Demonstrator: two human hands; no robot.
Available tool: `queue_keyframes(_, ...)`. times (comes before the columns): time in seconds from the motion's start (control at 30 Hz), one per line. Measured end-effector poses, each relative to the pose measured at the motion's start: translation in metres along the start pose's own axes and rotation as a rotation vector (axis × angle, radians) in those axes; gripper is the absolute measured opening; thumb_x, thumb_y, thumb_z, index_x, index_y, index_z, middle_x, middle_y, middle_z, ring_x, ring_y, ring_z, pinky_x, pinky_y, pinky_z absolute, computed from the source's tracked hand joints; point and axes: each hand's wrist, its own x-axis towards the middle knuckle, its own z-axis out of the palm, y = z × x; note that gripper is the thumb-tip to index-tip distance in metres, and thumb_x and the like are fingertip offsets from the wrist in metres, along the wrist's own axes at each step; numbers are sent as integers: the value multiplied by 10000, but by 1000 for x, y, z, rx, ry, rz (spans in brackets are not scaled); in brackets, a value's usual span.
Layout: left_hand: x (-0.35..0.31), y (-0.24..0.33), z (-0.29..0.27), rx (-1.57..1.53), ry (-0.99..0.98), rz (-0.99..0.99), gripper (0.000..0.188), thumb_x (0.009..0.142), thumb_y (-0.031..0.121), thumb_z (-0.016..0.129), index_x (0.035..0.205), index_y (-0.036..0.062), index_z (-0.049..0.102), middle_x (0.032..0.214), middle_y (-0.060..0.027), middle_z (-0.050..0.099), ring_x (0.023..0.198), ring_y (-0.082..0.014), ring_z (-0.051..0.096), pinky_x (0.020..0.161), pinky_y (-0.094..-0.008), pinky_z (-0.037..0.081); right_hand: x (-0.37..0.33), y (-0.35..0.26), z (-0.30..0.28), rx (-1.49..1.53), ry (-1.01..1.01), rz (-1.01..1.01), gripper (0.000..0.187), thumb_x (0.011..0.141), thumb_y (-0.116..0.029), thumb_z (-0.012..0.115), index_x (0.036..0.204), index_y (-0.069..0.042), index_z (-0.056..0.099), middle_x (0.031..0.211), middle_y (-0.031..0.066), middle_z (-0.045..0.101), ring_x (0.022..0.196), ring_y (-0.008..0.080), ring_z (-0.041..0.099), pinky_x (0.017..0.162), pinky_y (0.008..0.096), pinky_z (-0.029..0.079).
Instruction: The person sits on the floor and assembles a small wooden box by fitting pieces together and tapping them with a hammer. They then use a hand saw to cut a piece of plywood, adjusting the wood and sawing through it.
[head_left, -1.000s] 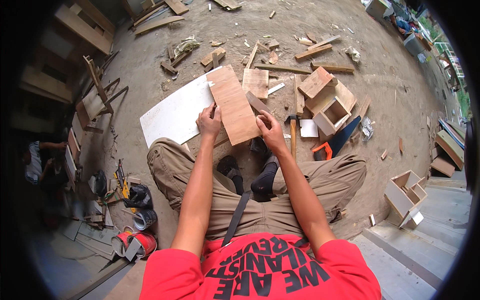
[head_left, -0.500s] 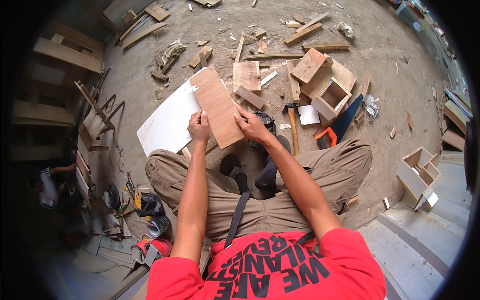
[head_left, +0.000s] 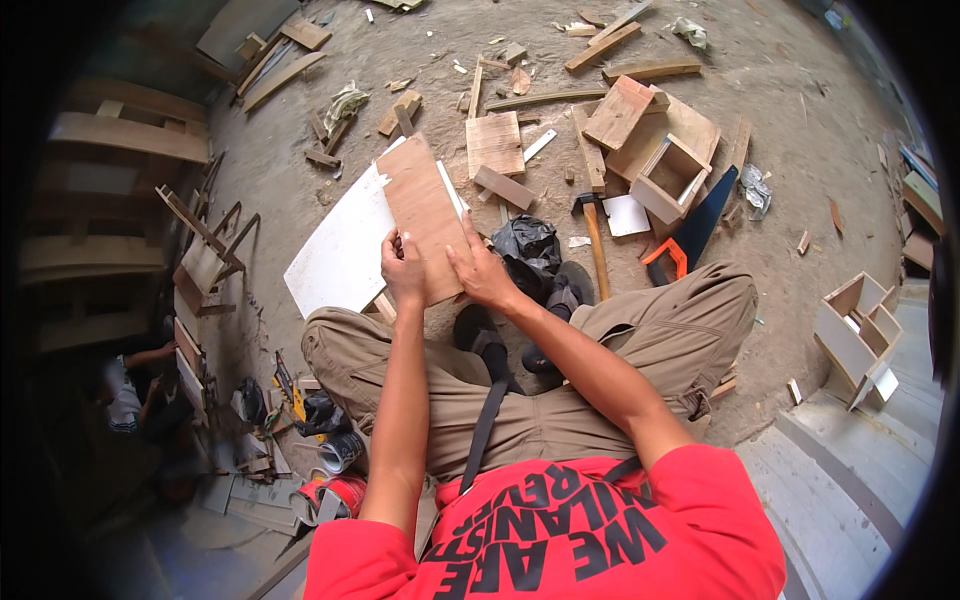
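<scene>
A rectangular plywood panel (head_left: pixel 418 195) with a splintered notch at its upper left edge is held between my two hands in front of my crossed legs. My left hand (head_left: pixel 403 270) grips its lower left edge, fingers curled. On the lower right side, my right hand (head_left: pixel 483 270) holds the panel with its fingers stretched along the edge and the thumb over the face. Behind and left of the panel lies a larger white board (head_left: pixel 335 245), partly covered by it.
A hammer (head_left: pixel 594 240) and an orange-handled saw (head_left: pixel 700 225) lie on the right beside a small wooden box (head_left: pixel 670 180). A black plastic bag (head_left: pixel 527 240) sits by my feet. Wood offcuts litter the ground ahead. Another person (head_left: pixel 125 395) is at far left. A compartmented box (head_left: pixel 855 335) stands at right.
The panel has turned slightly more upright. My right hand's fingers have straightened along its edge, and both hands sit a little lower in the view. The whole view has shifted slightly.
</scene>
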Motion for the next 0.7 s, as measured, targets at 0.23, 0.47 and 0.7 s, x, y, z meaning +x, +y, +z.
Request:
queue_keyframes(0.23,-4,-7,-5,-245,-18,-88,410,943,143,630,1279,-71,532,1082,-104,670,942,-123,617,842,-265,492,1,-4,-10,73,-87,39,700,983,-316,597,1563,-120,256,1300,319,569,1149,404,624,969,439,492)
queue_keyframes(0.47,-6,4,-21,-193,-57,-225,402,948,171,635,1248,-81,546,1071,-92,676,962,-119,612,840,-248,484,5,-24,-28,-196,113,107,540,962,-321,596,1412,-43,487,1114,321,649,1059,475,628,909,475,504)
queue_keyframes(0.7,-4,-3,-10,-246,-79,-158,447,960,155,635,1315,-97,534,1158,-127,660,1015,-136,616,879,-255,489,28,30,-37,-46,177,20,352,945,-321,626,1041,8,707,724,163,699,627,236,694,640,362,526)
